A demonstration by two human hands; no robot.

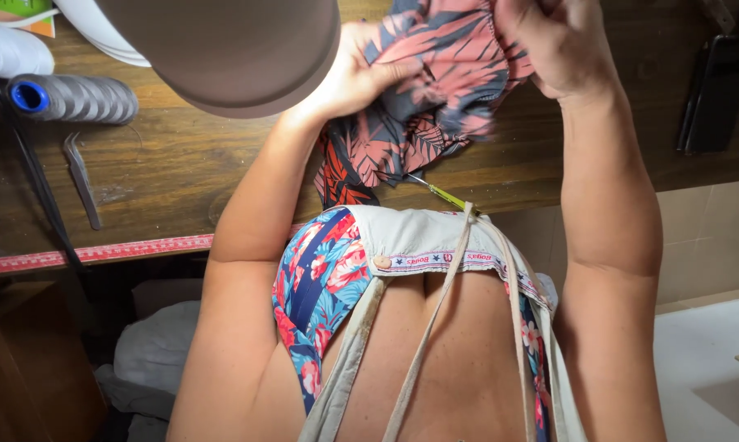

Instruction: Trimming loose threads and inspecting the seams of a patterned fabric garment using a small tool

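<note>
Gripping bunched leaf-print cloth [435, 90] with left hand [349, 78] and right hand [554, 41], both closed, above wooden table [181, 164]. Probably sorting folds; next needing careful spreading. Thread spool [75, 98] far beside left hand.

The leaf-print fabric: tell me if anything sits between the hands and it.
Nothing visible does. The left hand and the right hand both grip the leaf-print fabric directly, bunching it above the wooden table. The grey thread cone and tweezers lie apart, to the left.
</note>
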